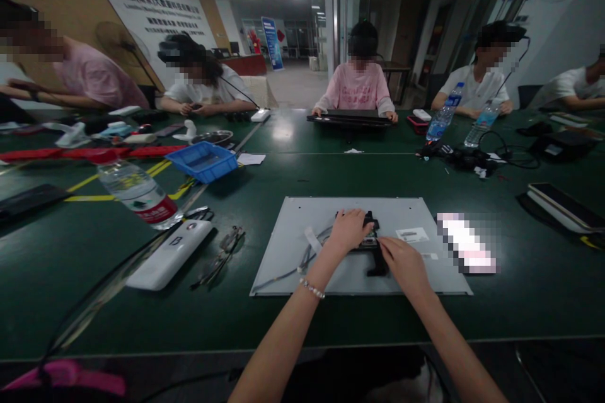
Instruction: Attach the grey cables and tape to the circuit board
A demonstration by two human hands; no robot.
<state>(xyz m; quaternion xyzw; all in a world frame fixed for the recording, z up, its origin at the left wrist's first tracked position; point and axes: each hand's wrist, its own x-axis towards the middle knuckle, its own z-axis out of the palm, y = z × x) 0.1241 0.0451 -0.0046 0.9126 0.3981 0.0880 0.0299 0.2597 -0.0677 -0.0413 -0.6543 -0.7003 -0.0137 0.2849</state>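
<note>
A flat grey metal panel (283, 252), like the back of a display, lies on the green table in front of me. On its middle sits a black plastic bracket (377, 262) with a small circuit board (369, 240) partly showing. My left hand (350, 230) holds the bracket from above, its fingers bent over the far side. The fingertips of my right hand (403, 258) are pinched together at the bracket's right edge; whatever is between them is too small to make out. Grey cables (307, 257) run from under my left hand across the panel's left side.
Left of the panel lie a bundle of thin cables (222, 255), a white power bank (172, 255), a tilted water bottle (139, 192) and a blue tray (203, 160). A phone (466, 242) lies at the right. Several people sit around the table, one (354, 88) holding a dark panel (352, 121).
</note>
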